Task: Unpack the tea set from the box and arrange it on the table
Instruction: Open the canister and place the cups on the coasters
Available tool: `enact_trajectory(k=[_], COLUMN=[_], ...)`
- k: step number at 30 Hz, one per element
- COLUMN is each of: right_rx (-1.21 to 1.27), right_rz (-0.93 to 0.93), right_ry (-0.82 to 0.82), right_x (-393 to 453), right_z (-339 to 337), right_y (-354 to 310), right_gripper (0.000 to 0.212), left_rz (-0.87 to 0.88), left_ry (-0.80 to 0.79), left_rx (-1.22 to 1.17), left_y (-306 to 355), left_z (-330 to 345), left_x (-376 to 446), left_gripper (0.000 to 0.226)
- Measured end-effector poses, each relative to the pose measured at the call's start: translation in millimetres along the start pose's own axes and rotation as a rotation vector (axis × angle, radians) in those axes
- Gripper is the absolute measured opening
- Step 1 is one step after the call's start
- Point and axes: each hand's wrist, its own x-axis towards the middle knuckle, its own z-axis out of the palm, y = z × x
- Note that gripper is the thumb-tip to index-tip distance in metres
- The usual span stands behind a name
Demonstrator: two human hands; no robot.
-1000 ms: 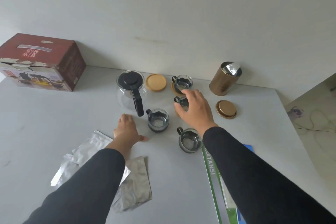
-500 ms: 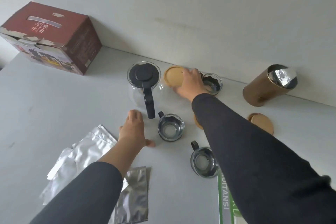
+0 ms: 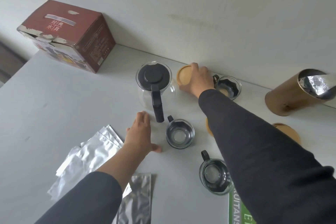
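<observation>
A glass teapot (image 3: 154, 85) with a black lid and handle stands mid-table. Right of it lies a round bamboo coaster (image 3: 184, 77), and my right hand (image 3: 197, 81) grips its right edge near the wall. Three glass cups with black handles are out: one (image 3: 228, 87) on a coaster beside that hand, one (image 3: 180, 133) in the middle, one (image 3: 214, 176) nearest me. Another coaster (image 3: 209, 127) shows partly under my right sleeve. My left hand (image 3: 141, 132) rests flat on the table, fingers spread, left of the middle cup. The red-brown box (image 3: 72, 38) sits far left.
A gold tea canister (image 3: 294, 92) with torn foil stands at the right, its gold lid (image 3: 289, 131) lying flat below it. Several silver foil pouches (image 3: 94, 154) lie by my left arm. A green and white package (image 3: 238, 207) lies at the near edge. A wall runs behind the table.
My right hand left the middle-right cup and reached to the far bamboo coaster, closing on its edge. The view swung closer and leftward. My left hand stayed flat on the table.
</observation>
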Motion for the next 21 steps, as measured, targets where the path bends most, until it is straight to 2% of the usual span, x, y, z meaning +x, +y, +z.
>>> enact_trajectory(k=[5,10,21], right_rx=[-0.127,-0.272,-0.375], right_rz=[-0.203,-0.419,-0.414], right_ry=[0.104,0.031,-0.124], right_x=[-18.2,-48.1,-78.7], right_z=[-11.2,-20.5,-4.4], right_y=[7.5,24.8,27.9], right_gripper=[0.090,0.095,0.092], left_rz=[0.003,0.010,0.013], left_ry=[-0.002,-0.004,-0.008], left_rx=[0.004,0.012,-0.005], left_y=[-0.2,0.2,-0.5], left_z=[0.2,-0.2,1.7], left_x=[0.2,-0.3,1.5], left_gripper=[0.107,0.104,0.104])
